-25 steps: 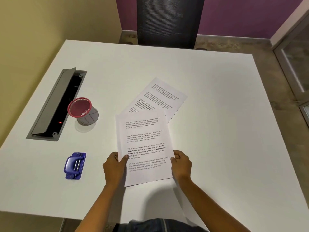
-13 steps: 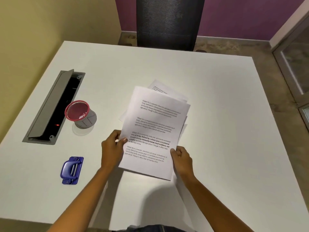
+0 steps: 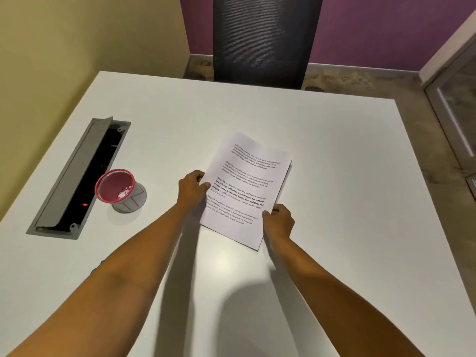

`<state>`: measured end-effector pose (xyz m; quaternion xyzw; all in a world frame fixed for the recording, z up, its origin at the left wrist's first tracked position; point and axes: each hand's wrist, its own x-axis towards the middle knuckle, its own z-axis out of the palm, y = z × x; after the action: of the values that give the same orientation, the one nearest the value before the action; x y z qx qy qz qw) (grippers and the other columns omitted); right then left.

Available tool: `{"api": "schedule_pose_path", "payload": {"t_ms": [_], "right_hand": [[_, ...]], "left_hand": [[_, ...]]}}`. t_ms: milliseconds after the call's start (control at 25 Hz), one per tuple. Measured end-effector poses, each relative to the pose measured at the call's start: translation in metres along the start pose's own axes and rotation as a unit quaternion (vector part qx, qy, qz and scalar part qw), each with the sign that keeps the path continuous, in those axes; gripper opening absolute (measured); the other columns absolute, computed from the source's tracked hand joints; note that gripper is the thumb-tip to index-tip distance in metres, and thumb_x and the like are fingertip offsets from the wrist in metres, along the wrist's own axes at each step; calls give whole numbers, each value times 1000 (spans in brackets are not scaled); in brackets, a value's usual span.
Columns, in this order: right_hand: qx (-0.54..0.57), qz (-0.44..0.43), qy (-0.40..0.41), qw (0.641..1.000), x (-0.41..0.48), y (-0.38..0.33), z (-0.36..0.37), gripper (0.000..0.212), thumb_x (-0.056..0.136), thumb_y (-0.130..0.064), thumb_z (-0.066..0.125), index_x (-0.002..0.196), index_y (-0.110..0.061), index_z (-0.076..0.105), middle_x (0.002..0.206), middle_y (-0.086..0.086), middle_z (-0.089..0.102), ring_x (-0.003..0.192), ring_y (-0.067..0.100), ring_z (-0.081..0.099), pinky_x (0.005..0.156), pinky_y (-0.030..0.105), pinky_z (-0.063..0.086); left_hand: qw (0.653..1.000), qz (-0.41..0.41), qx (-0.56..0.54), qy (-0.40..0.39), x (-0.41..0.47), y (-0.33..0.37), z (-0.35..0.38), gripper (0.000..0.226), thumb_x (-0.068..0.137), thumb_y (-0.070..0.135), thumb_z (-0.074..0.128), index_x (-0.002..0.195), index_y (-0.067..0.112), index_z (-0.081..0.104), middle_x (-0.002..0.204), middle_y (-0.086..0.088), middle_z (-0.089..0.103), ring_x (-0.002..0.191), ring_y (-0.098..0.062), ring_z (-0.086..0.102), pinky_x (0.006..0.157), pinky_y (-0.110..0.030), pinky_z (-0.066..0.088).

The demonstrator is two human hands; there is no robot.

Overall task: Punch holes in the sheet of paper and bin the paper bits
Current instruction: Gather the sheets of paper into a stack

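A printed sheet of paper [image 3: 244,186] lies tilted in the middle of the white table [image 3: 334,155], on top of another sheet whose edge shows at its right side. My left hand [image 3: 192,190] pinches the sheet's left edge. My right hand [image 3: 279,222] grips its lower right corner. A small mesh bin with a pink rim [image 3: 119,189] stands to the left and holds a few white paper bits. My left forearm hides the blue hole punch; only a sliver of blue shows at the arm's left edge.
An open grey cable tray [image 3: 77,176] is set into the table at the left, beside the bin. A black mesh chair [image 3: 265,39] stands behind the far table edge. A glass door is at the right.
Both hands carried the sheet away from me and to the right and laid it over the other sheet. My left forearm now covers the hole punch.
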<state>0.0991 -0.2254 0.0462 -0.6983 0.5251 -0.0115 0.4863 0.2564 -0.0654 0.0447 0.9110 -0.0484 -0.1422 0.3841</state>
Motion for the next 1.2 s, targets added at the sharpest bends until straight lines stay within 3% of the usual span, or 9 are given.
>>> {"api": "schedule_pose_path", "payload": {"t_ms": [120, 240, 320, 480, 720, 880, 960, 1080, 1200], "right_hand": [[-28, -12, 35, 999, 8, -8, 13, 26, 80, -3, 57, 105, -5, 64, 106, 13, 66, 97, 32, 63, 86, 38, 52], [-12, 2, 51, 999, 10, -16, 22, 38, 79, -1, 56, 117, -2, 57, 118, 17, 59, 107, 36, 59, 92, 44, 52], [5, 27, 62, 998, 10, -20, 26, 42, 77, -1, 57, 119, 0, 52, 120, 20, 56, 110, 39, 58, 93, 47, 52], [18, 63, 54, 996, 9, -28, 28, 45, 76, -5, 56, 120, 0, 46, 123, 21, 52, 110, 40, 56, 94, 49, 51], [28, 95, 48, 994, 1, -27, 19, 46, 78, -9, 57, 121, -4, 41, 126, 17, 51, 114, 39, 53, 95, 51, 49], [26, 140, 14, 990, -7, -9, 7, 47, 74, -12, 53, 119, -5, 42, 116, 12, 60, 111, 37, 54, 95, 49, 48], [47, 150, -11, 987, -12, 5, 0, 39, 72, -12, 53, 110, -8, 51, 107, 9, 65, 104, 34, 58, 92, 47, 51], [66, 112, -44, 991, -23, 26, -14, 19, 72, -8, 57, 88, -15, 64, 97, 9, 72, 86, 31, 67, 83, 41, 57], [30, 44, -42, 998, -39, 49, -30, 17, 79, -10, 60, 93, -14, 68, 102, 6, 73, 81, 26, 68, 76, 33, 57]], "left_hand": [[997, -12, 71, -2, 14, 5, 10, 35, 81, 12, 71, 115, 6, 63, 119, -15, 58, 107, -31, 57, 87, -36, 46], [984, -16, 176, -17, 11, 6, 19, 61, 79, 27, 75, 132, 9, 52, 143, -14, 36, 130, -36, 38, 103, -48, 36], [980, -15, 196, -33, 3, 7, 24, 68, 80, 30, 73, 137, 7, 44, 147, -16, 31, 133, -38, 34, 105, -50, 34], [977, 3, 214, 3, -14, 14, 29, 52, 89, 19, 58, 135, 1, 43, 139, -19, 39, 121, -39, 42, 95, -45, 40], [999, -23, 16, -22, -53, 20, 38, 48, 91, 15, 53, 134, 8, 33, 121, -19, 47, 100, -39, 57, 85, -46, 51], [989, -111, -95, 32, -89, 15, 45, 47, 94, 14, 42, 136, 18, 20, 126, -18, 52, 101, -38, 58, 85, -44, 48], [979, -148, -128, 50, -108, 11, 47, 44, 95, 13, 39, 134, 16, 19, 127, -19, 51, 98, -34, 56, 81, -39, 44], [971, -173, -156, 47, -137, 6, 47, 39, 95, 9, 38, 130, 12, 23, 125, -19, 53, 95, -31, 55, 78, -35, 40], [964, -208, -161, 28, -161, -3, 41, 37, 94, 9, 43, 128, 9, 27, 121, -19, 57, 95, -32, 57, 76, -34, 41]]}}
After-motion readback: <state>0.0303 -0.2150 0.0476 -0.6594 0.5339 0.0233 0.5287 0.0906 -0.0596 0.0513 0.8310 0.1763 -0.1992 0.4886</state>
